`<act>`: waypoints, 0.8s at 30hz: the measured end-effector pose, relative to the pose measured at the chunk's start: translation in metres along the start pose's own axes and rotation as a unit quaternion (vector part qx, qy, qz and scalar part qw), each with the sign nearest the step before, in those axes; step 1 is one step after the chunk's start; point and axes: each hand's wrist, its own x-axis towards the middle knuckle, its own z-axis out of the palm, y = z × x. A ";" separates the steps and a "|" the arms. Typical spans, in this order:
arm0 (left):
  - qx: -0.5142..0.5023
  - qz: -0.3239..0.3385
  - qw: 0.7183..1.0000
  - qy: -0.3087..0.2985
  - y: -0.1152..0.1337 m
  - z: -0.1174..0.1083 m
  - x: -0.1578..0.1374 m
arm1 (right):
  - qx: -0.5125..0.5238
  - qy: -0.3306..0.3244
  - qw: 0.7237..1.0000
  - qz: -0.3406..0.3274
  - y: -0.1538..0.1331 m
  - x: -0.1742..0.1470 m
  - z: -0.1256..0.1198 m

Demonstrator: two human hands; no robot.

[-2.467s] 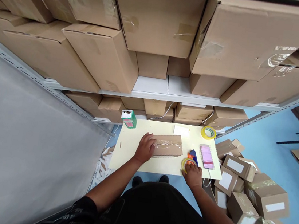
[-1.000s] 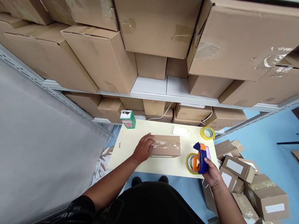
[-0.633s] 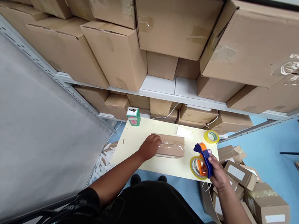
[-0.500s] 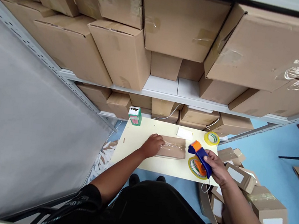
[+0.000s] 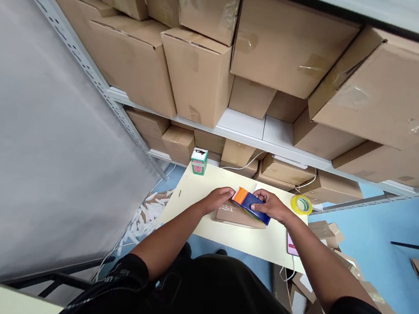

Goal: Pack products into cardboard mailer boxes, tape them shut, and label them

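My right hand (image 5: pixel 267 206) is wrapped around a blue and orange tape dispenser (image 5: pixel 255 207), held over a small cardboard box (image 5: pixel 240 217) on the pale table. The dispenser's orange head points left. My left hand (image 5: pixel 218 199) sits at the box's left end, thumb and fingers pinched close by that orange head. What is between those fingertips is too small to make out. Shiny clear tape shows on top of the box, and the dispenser and right hand cover its far right part.
On the table (image 5: pixel 192 196) stand a green and white carton (image 5: pixel 198 162), a yellow tape roll (image 5: pixel 301 205) and a phone (image 5: pixel 292 245) at the right edge. Shelves of cardboard boxes (image 5: pixel 192 77) rise behind. Boxes (image 5: pixel 301 298) lie heaped on the floor at right.
My right hand has carried the tape dispenser left from the table's right side to above the box. My left fingers have come up to its head. The phone has come into view.
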 end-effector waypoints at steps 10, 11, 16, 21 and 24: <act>0.173 0.028 0.980 0.099 -0.002 0.018 -0.001 | -0.074 -0.059 0.994 0.063 -0.006 0.001 -0.010; 0.191 0.032 0.975 0.106 0.000 0.019 -0.001 | -0.082 -0.061 0.993 0.061 -0.007 0.002 -0.010; 0.288 0.006 0.944 0.158 0.013 0.019 -0.010 | -0.188 0.014 0.982 0.025 -0.009 0.004 0.000; 0.340 -0.054 0.922 0.179 0.017 0.007 -0.034 | -0.272 -0.011 0.962 0.004 -0.025 0.004 0.010; 0.349 -0.072 0.913 0.199 0.009 -0.013 -0.051 | -0.320 -0.032 0.946 0.031 -0.040 0.001 0.013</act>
